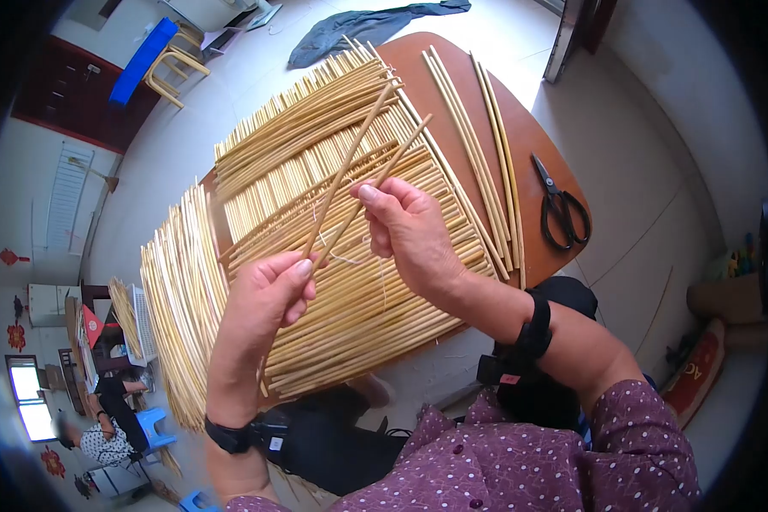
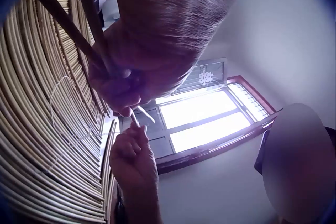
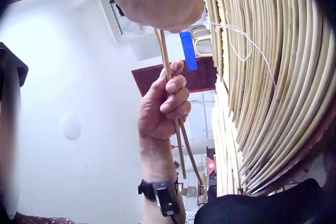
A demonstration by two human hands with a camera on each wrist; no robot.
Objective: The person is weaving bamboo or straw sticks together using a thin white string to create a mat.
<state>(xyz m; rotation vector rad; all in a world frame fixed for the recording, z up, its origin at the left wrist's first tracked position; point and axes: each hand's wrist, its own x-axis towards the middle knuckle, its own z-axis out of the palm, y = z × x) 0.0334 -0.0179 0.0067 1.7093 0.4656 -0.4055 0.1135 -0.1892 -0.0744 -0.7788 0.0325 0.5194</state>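
My left hand (image 1: 269,290) grips two thin reed sticks near their lower ends, and they fan apart upward. The longer-reaching left stick (image 1: 347,166) leans over the bundles behind. On the other stick (image 1: 412,138), my right hand (image 1: 414,230) pinches partway along with thumb and fingertips. In the right wrist view the lower ends of both sticks (image 3: 180,145) stick out below the left fist. Under both hands lies a bed of reed sticks (image 1: 358,328) in close parallel rows. A loose white string (image 1: 343,258) lies across it.
The brown table (image 1: 533,119) carries black-handled scissors (image 1: 553,188) at its right side, beside several loose sticks (image 1: 469,141). More bundled reeds (image 1: 179,290) stand at the left. Dark cloth (image 1: 350,36) lies on the floor beyond. Another person (image 1: 107,439) sits far left.
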